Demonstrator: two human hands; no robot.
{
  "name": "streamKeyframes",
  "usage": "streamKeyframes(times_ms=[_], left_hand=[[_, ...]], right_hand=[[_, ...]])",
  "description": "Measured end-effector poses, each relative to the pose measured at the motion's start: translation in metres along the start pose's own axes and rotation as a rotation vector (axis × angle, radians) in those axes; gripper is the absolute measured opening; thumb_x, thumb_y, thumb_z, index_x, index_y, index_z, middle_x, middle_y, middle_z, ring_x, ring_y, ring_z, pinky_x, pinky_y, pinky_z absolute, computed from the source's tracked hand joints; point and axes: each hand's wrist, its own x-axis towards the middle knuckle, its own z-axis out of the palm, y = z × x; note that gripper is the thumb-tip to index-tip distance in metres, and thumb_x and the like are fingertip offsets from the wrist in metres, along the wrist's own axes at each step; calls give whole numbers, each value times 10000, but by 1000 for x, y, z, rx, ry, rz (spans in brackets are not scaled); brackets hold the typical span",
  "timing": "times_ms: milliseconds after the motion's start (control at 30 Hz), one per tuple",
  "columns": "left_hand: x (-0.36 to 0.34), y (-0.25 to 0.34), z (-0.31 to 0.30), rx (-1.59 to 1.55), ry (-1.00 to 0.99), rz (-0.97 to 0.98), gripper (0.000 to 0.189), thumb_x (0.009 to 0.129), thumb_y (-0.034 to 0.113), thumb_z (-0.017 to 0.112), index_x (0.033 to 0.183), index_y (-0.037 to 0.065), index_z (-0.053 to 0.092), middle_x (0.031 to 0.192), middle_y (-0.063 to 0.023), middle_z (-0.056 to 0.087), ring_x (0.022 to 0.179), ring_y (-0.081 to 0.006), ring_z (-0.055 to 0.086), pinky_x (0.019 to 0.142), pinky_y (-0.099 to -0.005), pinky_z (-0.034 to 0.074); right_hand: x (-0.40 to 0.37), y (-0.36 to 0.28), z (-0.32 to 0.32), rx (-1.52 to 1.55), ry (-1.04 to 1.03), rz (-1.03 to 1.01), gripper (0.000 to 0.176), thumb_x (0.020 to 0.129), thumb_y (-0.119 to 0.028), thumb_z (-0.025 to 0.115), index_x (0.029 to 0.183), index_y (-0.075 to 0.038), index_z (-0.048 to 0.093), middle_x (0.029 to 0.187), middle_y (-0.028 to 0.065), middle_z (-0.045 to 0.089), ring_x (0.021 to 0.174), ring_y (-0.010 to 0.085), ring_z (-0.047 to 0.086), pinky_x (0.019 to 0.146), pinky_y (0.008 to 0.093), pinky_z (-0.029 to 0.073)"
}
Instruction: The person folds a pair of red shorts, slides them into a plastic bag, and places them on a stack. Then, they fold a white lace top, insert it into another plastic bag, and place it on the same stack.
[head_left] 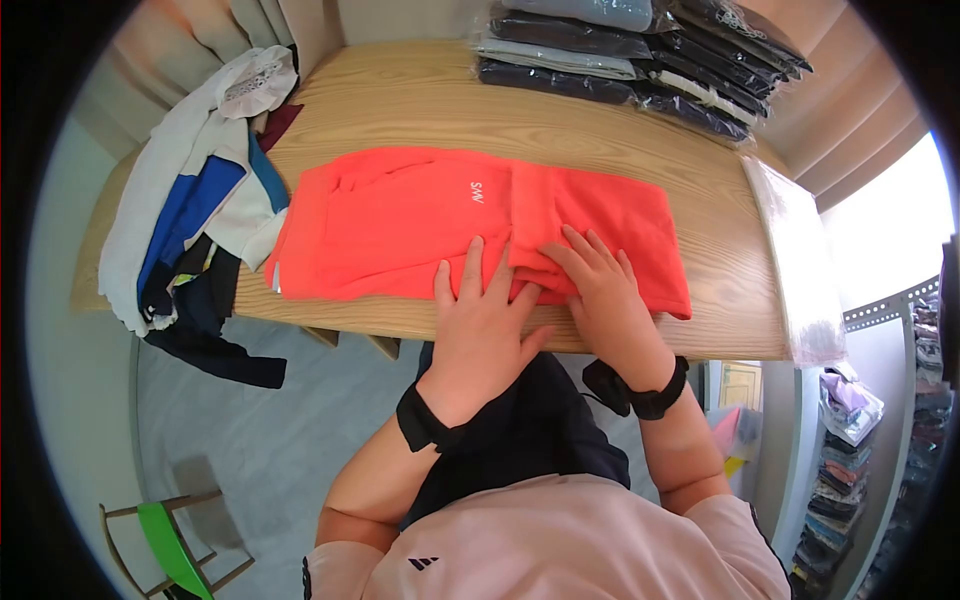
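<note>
A pair of bright coral sweatpants lies folded lengthwise on the wooden table, with the waistband side to the left and small white lettering near the middle. One leg end is folded back over the rest, so its cuff runs across the garment. Flat on the fabric, just left of this cuff, rests my left hand with its fingers spread. My right hand lies on the folded part near the table's front edge, fingers apart and slightly bent, its thumb close to the cuff's lower end.
Stacks of bagged dark and grey clothes stand at the back right. A pile of mixed garments hangs over the left end. Clear plastic bags lie along the right edge. A green chair stands lower left; shelves hold packed clothes at right.
</note>
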Motion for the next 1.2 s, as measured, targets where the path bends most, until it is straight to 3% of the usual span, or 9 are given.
streamKeyframes(times_ms=[133, 200, 333, 500, 600, 767, 867, 967, 1200], left_hand=[[-1, -14, -9, -134, 18, 30, 328, 825, 252, 637, 1104, 83, 604, 1289, -169, 470, 1301, -372, 335, 1041, -553, 259], [-11, -38, -26, -780, 177, -280, 238, 850, 137, 599, 1080, 76, 614, 1232, -143, 521, 1228, -314, 439, 1027, -445, 332], [-35, -111, -74, 225, 528, -535, 320, 852, 185, 617, 1099, -11, 562, 1095, -204, 557, 1051, -327, 527, 872, -415, 431], [-45, -157, -81, -4, 318, -790, 491, 873, 348, 613, 1120, -68, 531, 1049, -221, 577, 973, -312, 562, 813, -370, 449], [-34, -166, -84, -337, 337, -989, 527, 852, 371, 650, 1131, -61, 537, 1076, -163, 586, 935, -216, 565, 789, -315, 450], [-37, -177, -88, -1027, 469, -913, 499, 880, 356, 631, 1179, -31, 529, 1119, -80, 581, 917, -138, 547, 792, -247, 414], [-39, -180, -94, -1513, 534, -832, 400, 957, 255, 511, 1276, 14, 495, 1224, -40, 556, 1097, -134, 502, 930, -265, 387], [-32, -162, -98, -1422, 368, -699, 401, 956, 243, 506, 1276, 3, 487, 1251, -62, 546, 1150, -168, 497, 972, -290, 380], [-22, -162, -88, -1329, 514, -790, 321, 891, 72, 580, 1182, -34, 494, 1181, -110, 576, 1086, -217, 563, 931, -353, 459]], right_hand=[[-6, -12, 2, -135, 77, -63, 476, 815, -236, 625, 1261, -137, 492, 1440, 149, 343, 1331, 335, 325, 1043, 570, 264], [-8, -10, 0, -125, 82, -91, 515, 803, -299, 646, 1261, -118, 492, 1450, 151, 327, 1338, 330, 313, 1043, 576, 256], [-14, -21, 0, -188, 112, -127, 579, 796, -345, 652, 1248, -28, 480, 1445, 153, 328, 1330, 322, 319, 1051, 566, 250], [-6, -27, 10, -115, 134, -131, 611, 805, -372, 643, 1243, 17, 469, 1390, 160, 397, 1296, 313, 366, 1029, 558, 278], [0, -24, 12, -6, 163, -105, 619, 817, -391, 628, 1270, -2, 462, 1363, 168, 427, 1276, 313, 391, 1004, 540, 306], [-1, -23, 19, -140, 212, -141, 642, 817, -418, 616, 1307, -37, 451, 1371, 176, 422, 1269, 311, 399, 984, 521, 324], [-2, -21, 20, -119, 229, -144, 640, 813, -417, 621, 1303, -40, 456, 1367, 172, 426, 1271, 308, 398, 982, 521, 324], [-3, -22, 20, -142, 231, -137, 642, 807, -419, 627, 1301, -45, 462, 1366, 166, 427, 1272, 304, 397, 982, 519, 324], [-2, -22, 23, -126, 246, -137, 640, 804, -419, 629, 1299, -48, 463, 1370, 155, 425, 1280, 296, 388, 997, 516, 308]])
